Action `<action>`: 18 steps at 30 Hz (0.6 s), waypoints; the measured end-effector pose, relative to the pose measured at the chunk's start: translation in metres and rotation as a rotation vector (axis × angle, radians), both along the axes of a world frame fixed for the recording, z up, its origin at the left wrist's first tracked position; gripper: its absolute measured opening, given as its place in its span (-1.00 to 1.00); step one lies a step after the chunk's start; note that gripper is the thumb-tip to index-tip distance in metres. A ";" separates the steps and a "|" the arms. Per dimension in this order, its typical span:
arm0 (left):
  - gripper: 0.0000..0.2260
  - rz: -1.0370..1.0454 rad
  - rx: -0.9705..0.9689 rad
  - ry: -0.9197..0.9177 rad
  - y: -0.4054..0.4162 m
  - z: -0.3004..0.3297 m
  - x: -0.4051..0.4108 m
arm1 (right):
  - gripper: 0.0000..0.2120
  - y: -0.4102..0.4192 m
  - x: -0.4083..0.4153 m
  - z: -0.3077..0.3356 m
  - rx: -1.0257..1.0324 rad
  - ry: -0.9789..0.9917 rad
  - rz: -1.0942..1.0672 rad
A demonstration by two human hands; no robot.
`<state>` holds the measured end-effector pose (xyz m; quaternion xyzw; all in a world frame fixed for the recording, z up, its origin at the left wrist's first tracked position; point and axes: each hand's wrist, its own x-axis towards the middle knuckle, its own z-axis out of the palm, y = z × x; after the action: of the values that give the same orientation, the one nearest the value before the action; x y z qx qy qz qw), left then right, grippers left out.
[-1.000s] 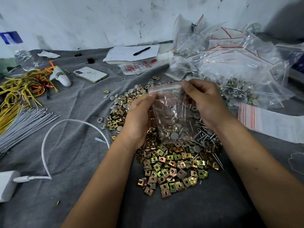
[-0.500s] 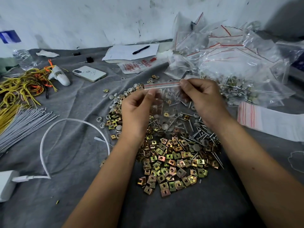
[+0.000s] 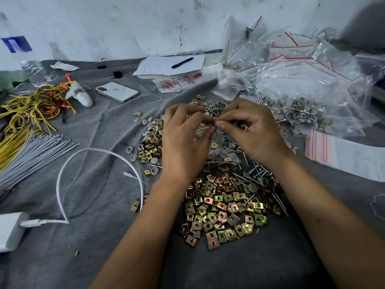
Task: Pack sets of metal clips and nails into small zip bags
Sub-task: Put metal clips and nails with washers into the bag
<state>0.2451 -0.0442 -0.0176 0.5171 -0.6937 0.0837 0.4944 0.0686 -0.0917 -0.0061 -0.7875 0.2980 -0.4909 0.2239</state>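
Note:
A small clear zip bag (image 3: 220,151) with clips, nails and grey caps inside hangs between my hands above the pile. My left hand (image 3: 183,140) and my right hand (image 3: 250,130) pinch its top edge, fingertips nearly touching at the middle. Below lies a heap of gold and green square metal clips (image 3: 220,207). Loose nails (image 3: 256,176) lie at the heap's right side, and grey round caps (image 3: 150,126) are scattered at its far left.
Filled and empty zip bags (image 3: 300,80) pile up at the back right, a flat stack of empty bags (image 3: 341,151) to the right. A phone (image 3: 117,92), paper with pen (image 3: 169,64), yellow wires (image 3: 27,109), grey ties (image 3: 31,153) and a white cable (image 3: 100,151) lie left.
My hands have come together along the bag's top edge, from its two corners to the middle. The bag now hangs lower between them.

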 end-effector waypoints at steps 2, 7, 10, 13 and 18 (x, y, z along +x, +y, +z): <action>-0.93 -0.012 0.024 0.022 -0.001 0.000 0.001 | -0.94 0.000 0.000 -0.001 -0.003 -0.007 -0.006; -0.98 -0.024 0.041 0.109 0.002 0.004 -0.001 | -0.91 0.001 0.001 -0.006 0.170 0.024 -0.023; -0.94 -0.042 0.009 0.190 0.004 0.007 -0.001 | -0.93 0.001 -0.001 -0.004 0.217 -0.010 -0.004; -0.94 -0.039 0.002 0.173 0.003 0.007 0.000 | -0.94 0.003 -0.002 -0.002 0.220 0.003 0.005; -0.93 -0.022 0.013 0.025 0.001 0.001 0.001 | -0.86 0.006 0.000 0.001 0.098 -0.004 0.003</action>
<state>0.2465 -0.0434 -0.0161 0.5137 -0.6937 0.0672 0.5004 0.0683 -0.0855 -0.0052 -0.7751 0.3199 -0.4769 0.2635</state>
